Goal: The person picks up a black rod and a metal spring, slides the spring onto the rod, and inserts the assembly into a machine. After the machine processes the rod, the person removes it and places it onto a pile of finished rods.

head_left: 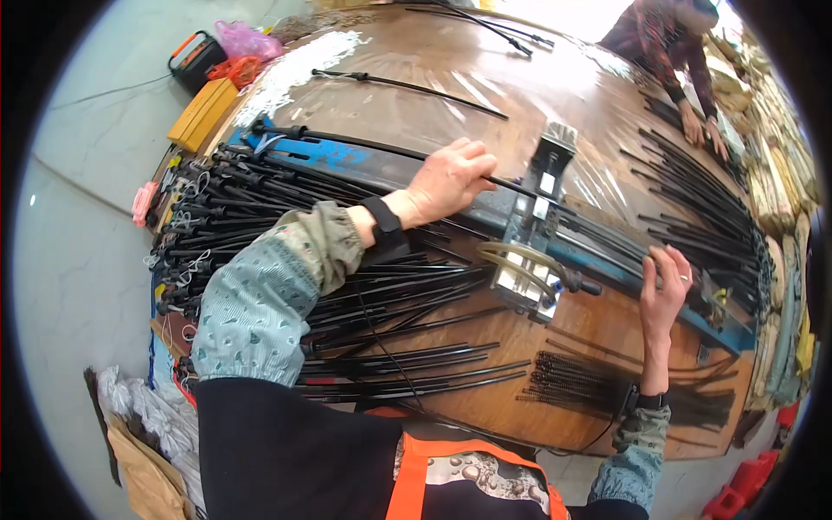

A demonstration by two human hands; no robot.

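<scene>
My left hand [452,178] is closed around a long black rod [373,146] lying along a blue metal rail [334,158]. The rod runs from a thicker fitting on the left toward a metal clamping fixture [530,230] at the middle of the rail. A looped yellowish hose [511,257] curves over the fixture's near side. Farther right, my right hand [666,282] has its fingers bent together beside the rail, near the ends of thin dark rods [598,238]. Whatever lies between those fingertips is too small to make out.
Black rods with fittings [234,195] are heaped on the left of the wooden table [472,334]. Dark springs [589,381] lie front right. More black rods [693,204] spread beyond, where another person's hands [702,130] work. A yellow box [204,114] stands at the far left edge.
</scene>
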